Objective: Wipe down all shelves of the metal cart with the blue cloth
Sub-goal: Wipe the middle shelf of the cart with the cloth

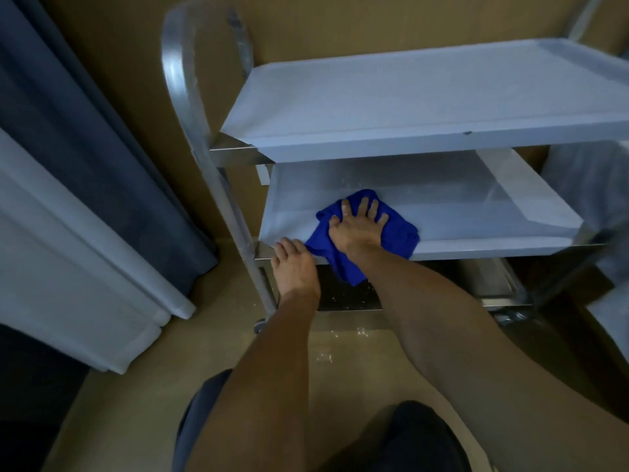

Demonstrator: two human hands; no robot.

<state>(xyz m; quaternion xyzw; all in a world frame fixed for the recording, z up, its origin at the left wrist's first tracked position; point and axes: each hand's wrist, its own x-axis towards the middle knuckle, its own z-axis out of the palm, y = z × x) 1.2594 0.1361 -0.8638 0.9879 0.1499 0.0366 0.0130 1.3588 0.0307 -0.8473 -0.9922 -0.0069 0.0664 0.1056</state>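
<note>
Blue cloth (364, 240): on middle shelf (459, 229) of metal cart (200, 107), front-left, corner draped over edge. R hand (357, 226) flat on it, fingers spread wide. L hand (294, 264) on shelf's front rim, fingers together, lightly bent.

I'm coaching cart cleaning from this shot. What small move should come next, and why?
Probably sweep the blue cloth rightward along the middle shelf. The right hand presses it flat near the shelf's left end, the left hand steadies the front edge, and the long stretch to the right lies uncovered.
</note>
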